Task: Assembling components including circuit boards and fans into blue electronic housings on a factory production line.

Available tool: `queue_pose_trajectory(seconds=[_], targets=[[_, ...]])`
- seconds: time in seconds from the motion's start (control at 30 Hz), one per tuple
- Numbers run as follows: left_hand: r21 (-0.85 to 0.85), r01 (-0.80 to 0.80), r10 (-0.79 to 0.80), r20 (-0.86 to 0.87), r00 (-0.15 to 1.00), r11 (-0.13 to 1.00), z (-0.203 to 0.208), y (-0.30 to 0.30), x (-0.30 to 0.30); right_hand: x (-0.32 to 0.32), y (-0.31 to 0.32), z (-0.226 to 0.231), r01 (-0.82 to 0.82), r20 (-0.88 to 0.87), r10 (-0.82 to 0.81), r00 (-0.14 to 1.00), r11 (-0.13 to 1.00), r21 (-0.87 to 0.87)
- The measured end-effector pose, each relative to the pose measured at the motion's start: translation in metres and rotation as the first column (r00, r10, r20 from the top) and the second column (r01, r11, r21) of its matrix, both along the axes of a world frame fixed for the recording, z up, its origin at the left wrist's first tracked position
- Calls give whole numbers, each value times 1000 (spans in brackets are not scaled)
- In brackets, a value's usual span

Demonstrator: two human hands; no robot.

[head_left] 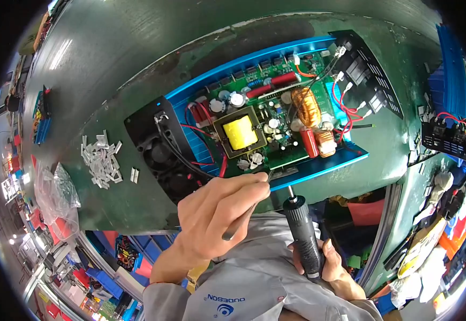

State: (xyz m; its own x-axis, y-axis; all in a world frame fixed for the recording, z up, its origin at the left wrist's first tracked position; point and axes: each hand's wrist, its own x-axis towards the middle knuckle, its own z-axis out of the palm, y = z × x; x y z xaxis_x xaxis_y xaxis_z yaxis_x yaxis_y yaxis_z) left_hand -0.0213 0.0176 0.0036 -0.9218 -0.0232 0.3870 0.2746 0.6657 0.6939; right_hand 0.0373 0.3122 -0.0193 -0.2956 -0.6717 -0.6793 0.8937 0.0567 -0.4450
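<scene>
An open power inverter lies on the green bench, its circuit board (pixel 275 120) seated in a blue metal housing (pixel 324 167). A yellow-wrapped transformer (pixel 241 132) and a copper-wound coil (pixel 306 107) stand on the board. My left hand (pixel 219 211) is closed on a slim metal tool (pixel 236 226) that looks like tweezers, at the housing's near wall; its tip is mostly hidden. In my right hand (pixel 333 262) is a black electric screwdriver (pixel 303 230), pointing up. Its bit meets the outside of that near wall, below the board.
A black end panel with fans (pixel 160 152) is at the inverter's left, a slotted black panel (pixel 374 77) at its right. Small pale pieces (pixel 100 159) lie loose beside a clear plastic bag (pixel 56 200). Another blue-cased unit (pixel 449 107) stands far right.
</scene>
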Motion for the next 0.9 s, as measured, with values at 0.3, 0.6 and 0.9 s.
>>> queue_pose_trajectory(seconds=[0.3,0.6,0.9], targets=[[-44,18,-15,55,998,999,9,1,-1,-1,-5,-1,79,-5,-79,997,995,-61],[53,68,-68,8,998,996,35,-3,4,7,-8,3,-9,-175,38,984,986,164],[-334,83,-96,-22,995,939,62,-2,3,8,-10,1,-33,-220,69,973,986,163]])
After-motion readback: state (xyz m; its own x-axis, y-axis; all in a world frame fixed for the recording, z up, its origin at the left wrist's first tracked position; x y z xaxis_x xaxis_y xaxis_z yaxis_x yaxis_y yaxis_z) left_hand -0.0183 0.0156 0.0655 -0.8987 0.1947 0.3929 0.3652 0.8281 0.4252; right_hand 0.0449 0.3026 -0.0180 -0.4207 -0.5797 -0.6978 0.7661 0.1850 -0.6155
